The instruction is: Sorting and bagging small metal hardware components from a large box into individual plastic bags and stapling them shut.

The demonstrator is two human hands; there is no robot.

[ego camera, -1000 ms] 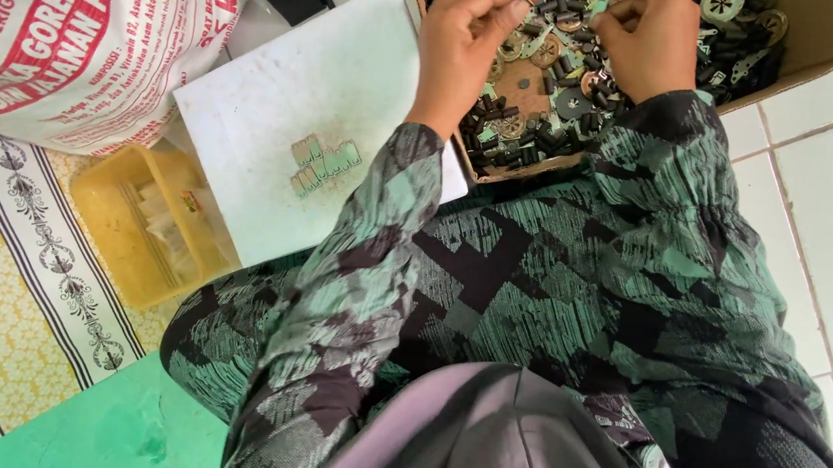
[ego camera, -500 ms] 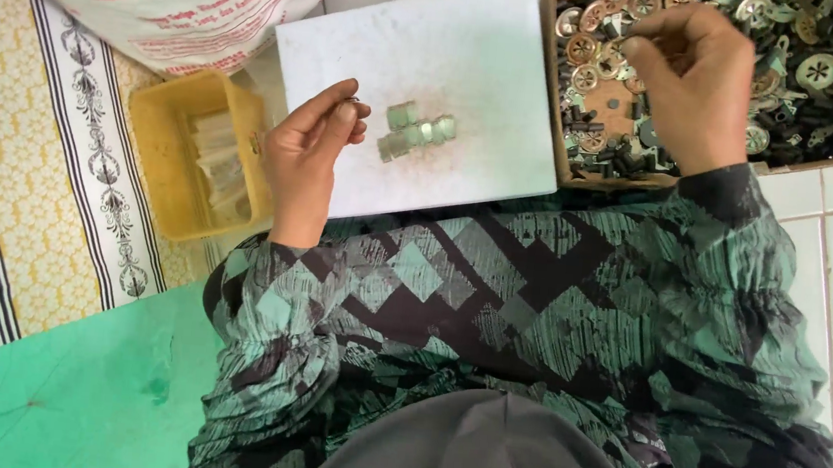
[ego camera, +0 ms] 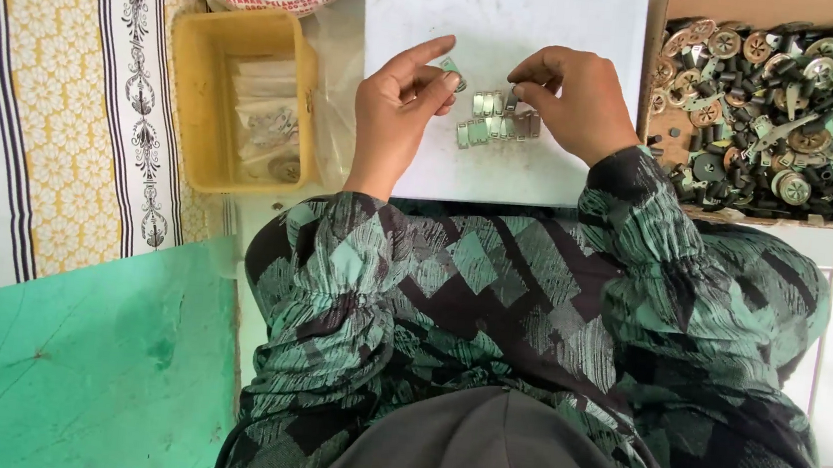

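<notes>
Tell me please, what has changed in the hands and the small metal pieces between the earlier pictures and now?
The right hand left the cardboard box of mixed parts and came over the white board, fingertips at the row of metal pieces. The left hand stayed there, pinching one small piece. The yellow tray appears unchanged.

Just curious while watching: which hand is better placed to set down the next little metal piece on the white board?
Probably the left hand: it already pinches a small metal piece just beside the pile of pieces on the white board. The right hand only touches the pile.
</notes>
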